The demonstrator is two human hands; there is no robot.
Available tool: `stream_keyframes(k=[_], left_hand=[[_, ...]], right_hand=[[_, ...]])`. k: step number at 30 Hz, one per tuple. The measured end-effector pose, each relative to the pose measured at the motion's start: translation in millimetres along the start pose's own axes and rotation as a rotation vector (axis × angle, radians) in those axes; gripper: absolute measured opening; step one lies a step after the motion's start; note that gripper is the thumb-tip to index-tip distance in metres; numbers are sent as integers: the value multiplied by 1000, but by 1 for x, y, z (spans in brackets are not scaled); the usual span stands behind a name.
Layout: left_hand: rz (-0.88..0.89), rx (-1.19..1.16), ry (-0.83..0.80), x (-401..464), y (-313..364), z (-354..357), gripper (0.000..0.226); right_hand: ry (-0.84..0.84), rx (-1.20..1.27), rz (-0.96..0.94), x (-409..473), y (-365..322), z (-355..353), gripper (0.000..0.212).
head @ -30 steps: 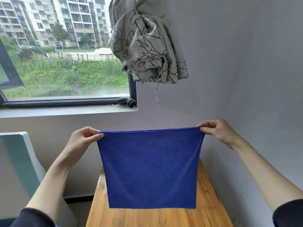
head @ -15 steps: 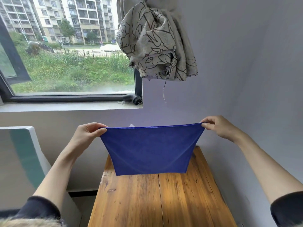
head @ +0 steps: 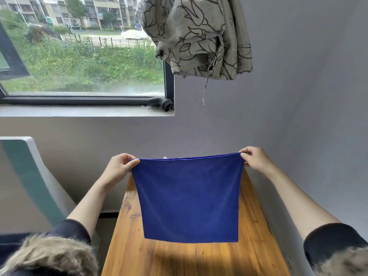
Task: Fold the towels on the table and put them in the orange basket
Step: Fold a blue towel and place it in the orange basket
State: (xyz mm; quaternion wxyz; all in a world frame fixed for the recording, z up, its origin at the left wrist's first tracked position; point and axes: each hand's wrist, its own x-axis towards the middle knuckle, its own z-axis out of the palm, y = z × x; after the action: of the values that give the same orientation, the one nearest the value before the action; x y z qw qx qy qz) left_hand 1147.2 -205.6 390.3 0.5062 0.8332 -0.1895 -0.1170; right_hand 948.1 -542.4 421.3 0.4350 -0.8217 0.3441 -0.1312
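Hands: left hand (head: 119,168), right hand (head: 254,159) pinch blue towel (head: 189,198) top corners | hanging, seemingly above table (head: 159,259)

Blue towel (head: 189,198) — curtain (head: 195,34) (leaf-patterned)

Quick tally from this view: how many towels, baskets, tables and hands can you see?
Blue towel: 1, held up by its top corners
Orange basket: 0 in view
Wooden table: 1
Hands: 2, left hand and right hand
Total: 4
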Motion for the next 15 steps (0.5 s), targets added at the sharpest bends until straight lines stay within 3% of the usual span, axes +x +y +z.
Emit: stream_keyframes(k=[7, 15], left_hand=[[146, -43, 128, 17, 22, 1, 5], [152, -37, 42, -23, -16, 15, 19]], right_hand=[[267, -164, -161, 17, -7, -1, 22], [357, -114, -271, -20, 41, 15, 18]])
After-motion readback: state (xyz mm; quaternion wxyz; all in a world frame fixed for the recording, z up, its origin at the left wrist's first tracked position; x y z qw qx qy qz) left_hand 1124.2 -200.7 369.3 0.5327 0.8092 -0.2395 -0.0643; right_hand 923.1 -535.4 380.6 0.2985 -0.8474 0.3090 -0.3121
